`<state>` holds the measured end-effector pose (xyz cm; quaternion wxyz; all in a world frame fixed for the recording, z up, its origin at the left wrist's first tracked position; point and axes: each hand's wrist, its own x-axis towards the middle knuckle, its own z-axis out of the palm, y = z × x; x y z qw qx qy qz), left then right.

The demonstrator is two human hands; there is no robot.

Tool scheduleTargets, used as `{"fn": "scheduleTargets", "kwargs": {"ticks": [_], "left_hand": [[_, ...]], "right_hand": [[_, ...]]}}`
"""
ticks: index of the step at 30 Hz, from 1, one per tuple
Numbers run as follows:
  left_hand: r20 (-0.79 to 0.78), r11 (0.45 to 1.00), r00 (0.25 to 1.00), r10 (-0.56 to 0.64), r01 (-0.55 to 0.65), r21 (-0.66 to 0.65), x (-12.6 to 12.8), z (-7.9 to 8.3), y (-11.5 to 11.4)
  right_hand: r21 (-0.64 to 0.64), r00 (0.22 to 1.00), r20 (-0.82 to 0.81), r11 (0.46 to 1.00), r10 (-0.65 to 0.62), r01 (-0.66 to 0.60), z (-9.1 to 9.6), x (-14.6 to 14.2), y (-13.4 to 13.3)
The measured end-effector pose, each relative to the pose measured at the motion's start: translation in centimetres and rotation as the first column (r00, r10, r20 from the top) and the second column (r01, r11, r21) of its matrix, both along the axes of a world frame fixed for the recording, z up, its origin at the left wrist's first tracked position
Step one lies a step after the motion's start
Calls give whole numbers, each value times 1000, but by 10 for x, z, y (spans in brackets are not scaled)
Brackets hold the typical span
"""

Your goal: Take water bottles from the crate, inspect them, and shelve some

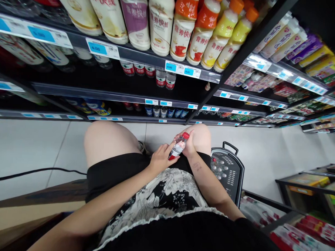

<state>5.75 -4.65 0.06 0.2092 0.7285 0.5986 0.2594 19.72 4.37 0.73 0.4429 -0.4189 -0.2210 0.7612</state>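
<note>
I hold a small clear water bottle (pixel 179 147) with a red cap and a red-and-white label between both hands, just above my lap. It is tilted, cap toward the upper right. My left hand (pixel 162 156) grips the lower part, fingers on its side and thumb near the base. Behind and to the right of the bottle, my right hand (pixel 189 145) wraps around its upper part; some of its fingers are hidden. Similar bottles with red labels (pixel 165 81) stand on the dark shelf (pixel 102 90) ahead of me.
White, orange and yellow drink bottles (pixel 161 23) line the upper shelf. Price tags (pixel 102 48) run along the shelf edges. On the floor to my right stands a black basket (pixel 229 161) with a handle, several small bottles in it. A black cable (pixel 37 171) lies at left.
</note>
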Motion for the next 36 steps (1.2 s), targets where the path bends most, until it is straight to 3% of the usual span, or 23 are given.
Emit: {"fn": "scheduleTargets", "kwargs": {"ticks": [10, 15, 17, 20, 22, 25, 29, 33, 34, 36], "left_hand": [[32, 1000, 999, 3, -2, -15, 0, 1, 1], [310, 985, 943, 122, -76, -158, -2, -10, 6], [491, 956, 839, 236, -111, -270, -3, -14, 11], [729, 886, 544, 416, -62, -460, -5, -17, 21], [780, 829, 337, 527, -1, -560, -8, -15, 28], [788, 792, 152, 597, 43, -608, -15, -12, 34], [814, 808, 17, 581, 104, -579, -24, -8, 36], [790, 785, -91, 606, 230, -575, -28, -11, 43], [782, 775, -92, 616, 247, -582, -29, -13, 47], [771, 753, -18, 637, 232, -616, -30, -19, 55]], "right_hand": [[-11, 999, 38, 1000, 19, -18, -13, 2, 3], [1, 1000, 18, 1000, -9, 9, -12, 0, 4], [26, 1000, -16, 999, 25, -24, -9, -1, 3], [45, 991, -63, 992, 116, -114, -6, 0, 1], [29, 989, -49, 990, 139, -137, -5, 2, -1], [-17, 995, 38, 996, 91, -90, -3, 4, 0], [90, 944, 329, 995, 19, -52, 7, -5, 17], [170, 819, 565, 958, 98, -232, 27, -25, 46], [194, 784, 614, 946, 88, -258, 32, -31, 52], [277, 699, 715, 923, -12, -268, 42, -42, 64]]}}
